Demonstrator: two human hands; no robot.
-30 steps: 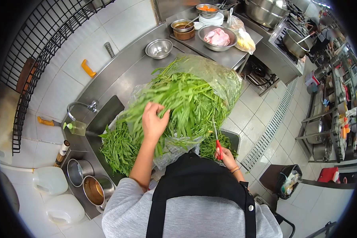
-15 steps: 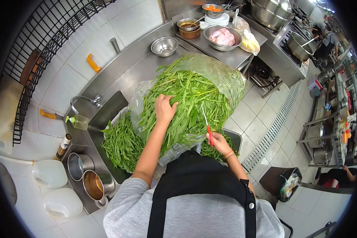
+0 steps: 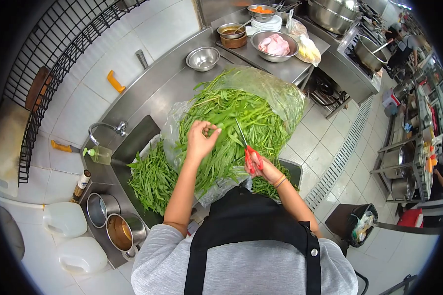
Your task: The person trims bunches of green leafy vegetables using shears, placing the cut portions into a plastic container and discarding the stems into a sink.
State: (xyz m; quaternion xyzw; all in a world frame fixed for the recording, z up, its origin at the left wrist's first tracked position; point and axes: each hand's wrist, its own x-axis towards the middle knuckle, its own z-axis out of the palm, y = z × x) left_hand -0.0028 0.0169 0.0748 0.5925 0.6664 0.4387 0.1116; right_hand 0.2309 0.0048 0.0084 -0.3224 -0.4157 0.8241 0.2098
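From the head view, the greens (image 3: 231,123) are long-stemmed and leafy, heaped in a clear bag (image 3: 280,96) on the steel desk (image 3: 147,93). The left hand (image 3: 200,140) pinches a few stems at the heap's near side. The right hand (image 3: 258,169) grips red scissors (image 3: 248,150), blades pointing into the greens. More greens fill the sink (image 3: 133,142) at left. The desk edge runs beside the right hand, with open tiled floor (image 3: 315,142) beyond.

L hand (image 3: 200,140) fingers pinched, arm extended; R hand (image 3: 259,167) fisted, wrist bent.
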